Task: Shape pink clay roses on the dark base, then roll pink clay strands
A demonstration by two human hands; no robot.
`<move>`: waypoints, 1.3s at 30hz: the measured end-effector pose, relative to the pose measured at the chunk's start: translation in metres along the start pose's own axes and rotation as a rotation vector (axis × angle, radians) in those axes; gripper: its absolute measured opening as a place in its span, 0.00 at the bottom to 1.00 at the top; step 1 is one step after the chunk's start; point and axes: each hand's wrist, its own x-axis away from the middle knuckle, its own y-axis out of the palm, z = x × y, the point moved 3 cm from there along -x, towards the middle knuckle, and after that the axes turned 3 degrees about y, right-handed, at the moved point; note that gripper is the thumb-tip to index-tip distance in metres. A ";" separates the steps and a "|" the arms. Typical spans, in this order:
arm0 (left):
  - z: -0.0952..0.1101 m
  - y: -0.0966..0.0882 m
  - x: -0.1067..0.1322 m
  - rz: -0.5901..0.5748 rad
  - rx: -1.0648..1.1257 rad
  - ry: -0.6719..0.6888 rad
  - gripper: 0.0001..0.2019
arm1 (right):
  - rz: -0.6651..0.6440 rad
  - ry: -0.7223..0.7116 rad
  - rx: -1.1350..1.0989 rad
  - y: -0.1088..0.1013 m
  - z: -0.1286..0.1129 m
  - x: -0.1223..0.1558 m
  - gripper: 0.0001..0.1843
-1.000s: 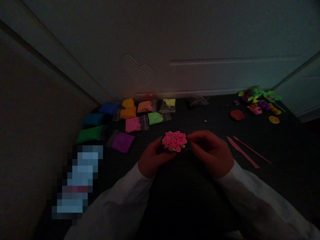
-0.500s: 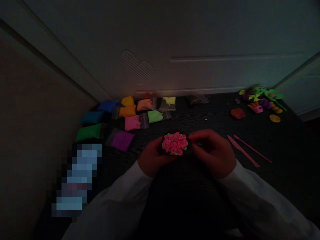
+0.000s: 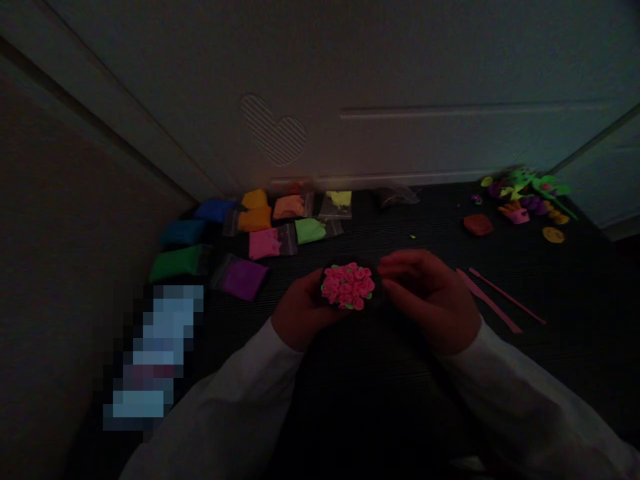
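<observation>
Left hand (image 3: 299, 311) holds pink flowers (image 3: 349, 286), well in from the desk's (image 3: 565, 287) back edge; right hand (image 3: 440, 310), fingers narrowly parted, just rightward.

Angled inward from lower left and lower right: left forearm (image 3: 240, 390) and right forearm (image 3: 530, 387). Cupped just left of centre: left hand (image 3: 300, 310), thumb inward. Half-curled right of centre: right hand (image 3: 434, 303), fingertips parted from thumb.

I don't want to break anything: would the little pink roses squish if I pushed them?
Probably, yes: the pink roses look made of thin, curled petals, so they may dent easily. They're likely light, being small beside the left hand.
</observation>
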 end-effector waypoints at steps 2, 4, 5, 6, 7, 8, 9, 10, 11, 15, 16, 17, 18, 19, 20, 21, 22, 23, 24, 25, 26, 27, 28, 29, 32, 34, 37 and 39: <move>0.001 -0.001 0.000 -0.014 -0.012 -0.003 0.20 | -0.026 0.028 -0.070 0.000 0.001 -0.001 0.12; 0.002 -0.001 0.000 -0.021 -0.039 0.000 0.20 | -0.046 0.045 -0.096 0.000 0.001 -0.001 0.11; 0.002 -0.001 0.000 -0.023 -0.052 0.004 0.19 | -0.052 0.049 -0.097 0.000 0.001 -0.002 0.10; 0.003 -0.001 -0.001 -0.023 -0.062 0.010 0.19 | -0.053 0.050 -0.091 0.000 0.001 -0.002 0.09; 0.004 -0.001 -0.001 -0.021 -0.068 0.015 0.19 | -0.050 0.046 -0.080 -0.001 0.000 -0.002 0.09; 0.004 -0.001 -0.001 -0.021 -0.073 0.018 0.18 | -0.045 0.038 -0.063 -0.001 -0.001 -0.002 0.09; 0.005 -0.001 -0.001 -0.022 -0.075 0.023 0.18 | -0.038 0.027 -0.041 -0.002 -0.001 -0.002 0.09; 0.006 0.000 -0.001 -0.026 -0.077 0.026 0.18 | -0.030 0.016 -0.016 -0.002 -0.002 -0.002 0.09; 0.006 0.000 -0.002 -0.032 -0.080 0.030 0.18 | -0.024 0.005 0.005 -0.003 -0.003 -0.003 0.09; 0.008 0.001 -0.002 -0.057 -0.105 0.041 0.18 | -0.015 -0.015 -0.003 -0.003 -0.003 -0.004 0.10; 0.008 0.001 -0.001 -0.057 -0.117 0.043 0.18 | -0.013 -0.013 -0.014 -0.003 -0.003 -0.004 0.11; 0.008 0.001 -0.001 -0.056 -0.126 0.045 0.19 | -0.014 -0.013 -0.021 -0.002 -0.002 -0.004 0.12; 0.008 0.001 -0.001 -0.056 -0.134 0.043 0.19 | -0.020 -0.013 -0.020 -0.002 -0.002 -0.004 0.12; 0.008 0.001 -0.001 -0.058 -0.140 0.044 0.19 | -0.028 -0.015 -0.011 -0.002 -0.002 -0.004 0.11; 0.008 0.001 -0.001 -0.060 -0.144 0.046 0.20 | -0.038 -0.017 0.006 -0.002 -0.002 -0.004 0.10; 0.008 0.001 -0.001 -0.063 -0.146 0.047 0.20 | -0.043 -0.022 0.025 -0.002 -0.002 -0.004 0.10; 0.008 0.001 -0.001 -0.066 -0.147 0.049 0.20 | -0.044 -0.028 0.043 -0.003 -0.002 -0.004 0.09; 0.008 0.001 -0.001 -0.069 -0.149 0.051 0.20 | -0.040 -0.032 0.059 -0.003 -0.003 -0.003 0.09; 0.008 0.000 -0.001 -0.068 -0.151 0.055 0.19 | -0.036 -0.031 0.070 -0.003 -0.003 -0.003 0.09; 0.008 0.000 -0.001 -0.065 -0.153 0.058 0.19 | -0.031 -0.029 0.077 -0.003 -0.003 -0.003 0.09; 0.008 0.000 -0.001 -0.063 -0.156 0.057 0.19 | -0.030 -0.026 0.079 -0.003 -0.002 -0.003 0.09; 0.007 0.000 -0.001 -0.061 -0.159 0.055 0.20 | -0.030 -0.022 0.079 -0.003 -0.002 -0.003 0.09; 0.007 0.000 -0.001 -0.058 -0.162 0.052 0.20 | -0.032 -0.019 0.080 -0.003 -0.001 -0.003 0.09; 0.007 0.000 0.000 -0.058 -0.164 0.047 0.20 | -0.033 -0.018 0.083 -0.003 -0.001 -0.003 0.09; 0.007 0.001 0.000 -0.053 -0.172 0.044 0.19 | 0.001 -0.021 0.092 -0.004 0.000 -0.003 0.09; 0.009 0.002 0.000 -0.048 -0.185 0.054 0.18 | 0.067 -0.057 0.124 -0.007 -0.002 -0.003 0.10; 0.011 0.004 -0.001 -0.050 -0.216 0.084 0.18 | 0.125 -0.207 0.277 -0.008 -0.010 -0.001 0.10; 0.012 0.006 -0.001 -0.063 -0.231 0.102 0.18 | 0.101 -0.331 0.402 -0.005 -0.017 0.002 0.11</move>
